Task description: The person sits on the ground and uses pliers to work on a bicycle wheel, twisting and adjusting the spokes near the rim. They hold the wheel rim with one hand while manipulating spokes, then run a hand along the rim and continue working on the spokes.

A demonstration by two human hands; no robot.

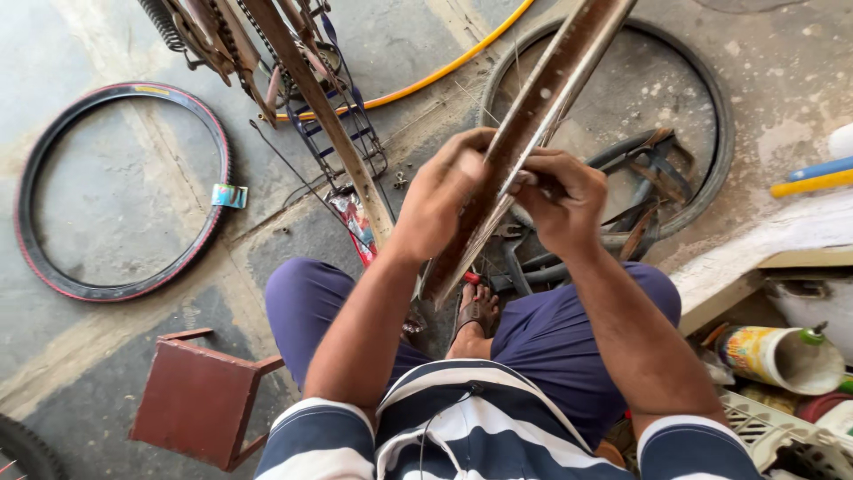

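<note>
Concrete floor (115, 204) below, both hands clamp the rusty wheel rim (551, 84), left hand (440, 200) and right hand (560, 200) flanking its one-to-seven-o'clock axis.

Both bare forearms reach up toward twelve o'clock; the left hand (442, 191) curls with fingers closed in a grip, the right hand (562, 197) pinches at three o'clock of it

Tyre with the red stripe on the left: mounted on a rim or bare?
Bare. The tyre lies flat on the concrete floor, which shows through its middle; no rim or spokes inside.
</note>
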